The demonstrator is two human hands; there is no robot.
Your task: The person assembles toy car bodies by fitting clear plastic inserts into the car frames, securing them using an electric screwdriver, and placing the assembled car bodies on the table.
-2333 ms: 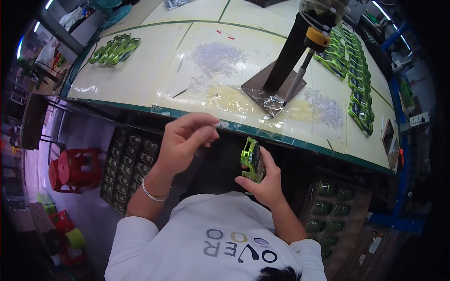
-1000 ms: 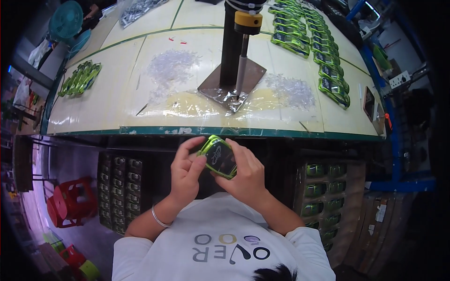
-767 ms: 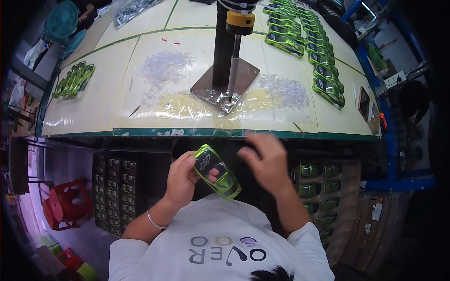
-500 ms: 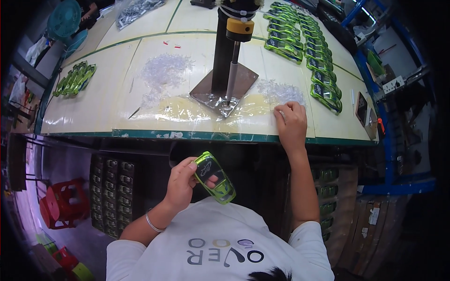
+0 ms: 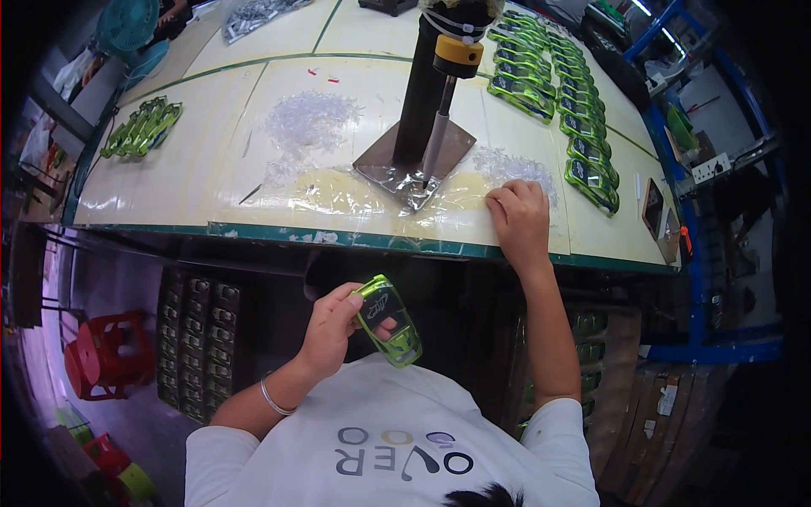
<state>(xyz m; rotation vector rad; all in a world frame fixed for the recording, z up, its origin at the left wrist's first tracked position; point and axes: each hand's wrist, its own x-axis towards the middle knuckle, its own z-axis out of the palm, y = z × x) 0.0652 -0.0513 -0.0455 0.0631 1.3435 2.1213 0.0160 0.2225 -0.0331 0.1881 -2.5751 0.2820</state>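
My left hand point(image 5: 328, 329) grips a bright green toy car body point(image 5: 404, 342) with a dark panel, held tilted in front of my shirt, below the table edge. The thumb lies on its rim and a fingertip shows through an opening. My right hand point(image 5: 522, 221) rests at the near edge of a small pile of clear plastic bits point(image 5: 515, 166). Its fingers are curled together; whether a bit is between them is too small to tell. Left of it stands a vertical electric screwdriver point(image 5: 437, 139) with a yellow collar, over a brown metal plate point(image 5: 456, 145).
A larger pile of clear bits point(image 5: 308, 122) lies left of the stand. Rows of green car bodies point(image 5: 583, 127) fill the table's right side; several more point(image 5: 142, 127) lie at the left. Below are a tray of parts point(image 5: 196, 346) and red stools point(image 5: 110, 355).
The view has shifted, so the table and stand appear farther right. My right hand has drawn slightly left at the pile, fingers still curled. My left hand keeps the toy car body about where it was.
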